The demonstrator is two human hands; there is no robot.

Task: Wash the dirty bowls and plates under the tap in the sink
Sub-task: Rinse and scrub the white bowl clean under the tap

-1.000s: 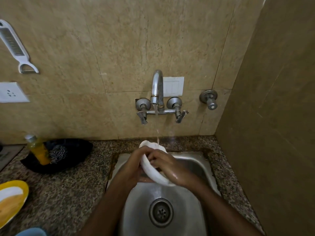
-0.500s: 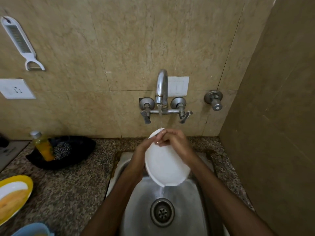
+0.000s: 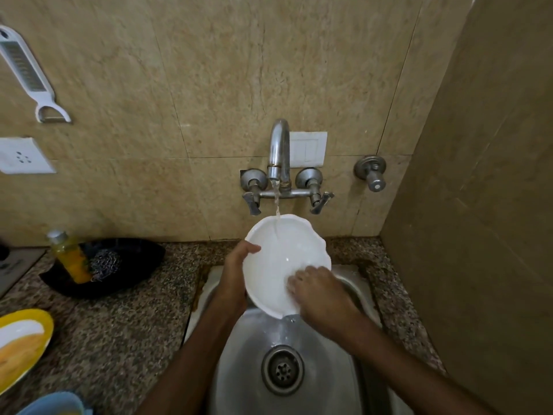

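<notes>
Our left hand [image 3: 236,277]: grip clamped on the white plate's [image 3: 278,253] left rim. Plate directly below the tap [image 3: 279,145], tilted, face toward us, top edge nearest the tap. Our right hand [image 3: 321,293]: grip released, fingers flat on the plate's lower-right face.

Beige tiled wall [image 3: 209,70]: a white peeler-grater [image 3: 28,76] hangs at upper left, a white socket [image 3: 22,156] below it. A white switch plate [image 3: 308,148] sits at centre, with a separate metal valve [image 3: 371,172] to its right. Speckled granite counter [image 3: 119,324], left: a black tray [image 3: 134,259] holds an upright bottle of yellow liquid [image 3: 70,256] and a steel-wool scrubber [image 3: 104,263] beside it.
</notes>
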